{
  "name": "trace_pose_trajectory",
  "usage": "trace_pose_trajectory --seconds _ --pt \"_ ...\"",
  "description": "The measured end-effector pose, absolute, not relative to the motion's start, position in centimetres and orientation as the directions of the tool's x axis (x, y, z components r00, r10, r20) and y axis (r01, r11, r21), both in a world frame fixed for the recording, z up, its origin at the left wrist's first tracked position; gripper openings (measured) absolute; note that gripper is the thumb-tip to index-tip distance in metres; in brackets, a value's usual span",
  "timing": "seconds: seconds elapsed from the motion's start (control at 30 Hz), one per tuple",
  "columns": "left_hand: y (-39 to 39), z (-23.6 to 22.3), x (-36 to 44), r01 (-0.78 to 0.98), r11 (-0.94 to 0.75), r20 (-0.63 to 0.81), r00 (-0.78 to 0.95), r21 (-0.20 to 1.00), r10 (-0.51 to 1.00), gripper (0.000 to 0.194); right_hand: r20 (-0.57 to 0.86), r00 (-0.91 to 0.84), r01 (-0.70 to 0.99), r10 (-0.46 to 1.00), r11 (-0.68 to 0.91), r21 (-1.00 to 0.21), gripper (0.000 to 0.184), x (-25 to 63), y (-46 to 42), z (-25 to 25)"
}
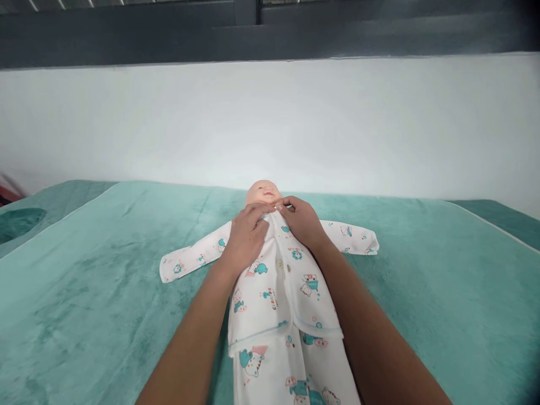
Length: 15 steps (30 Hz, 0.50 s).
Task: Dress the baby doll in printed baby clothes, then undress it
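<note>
A baby doll [264, 193] lies on its back on a teal blanket [84, 281], head away from me. It wears a white jacket [291, 281] printed with small teal animals, and matching trousers [291, 371]. My left hand [247, 233] and my right hand [301, 222] meet at the collar just under the doll's chin. The fingers of both hands are curled and pinch the jacket's front edges together there. The doll's sleeves [189, 261] stretch out flat to either side.
A white wall [270, 124] rises behind the blanket's far edge, with a dark band above it. A round dent or dark patch [19, 222] shows in the blanket at the far left.
</note>
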<state>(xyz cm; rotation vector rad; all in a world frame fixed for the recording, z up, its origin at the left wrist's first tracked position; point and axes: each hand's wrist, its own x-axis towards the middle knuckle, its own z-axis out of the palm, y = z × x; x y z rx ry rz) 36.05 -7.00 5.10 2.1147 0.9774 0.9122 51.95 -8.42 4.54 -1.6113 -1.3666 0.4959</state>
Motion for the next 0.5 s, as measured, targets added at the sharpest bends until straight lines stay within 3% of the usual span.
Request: trace_pose_trajectory --seconds 0.5 --pt "-7.1 5.04 36.0 0.338 -0.547 0.358 0.483 0.766 0.799 0.046 0.224 0.291 0.464 0.93 0.067 -0.883 0.02 51.84 -8.77 4.95"
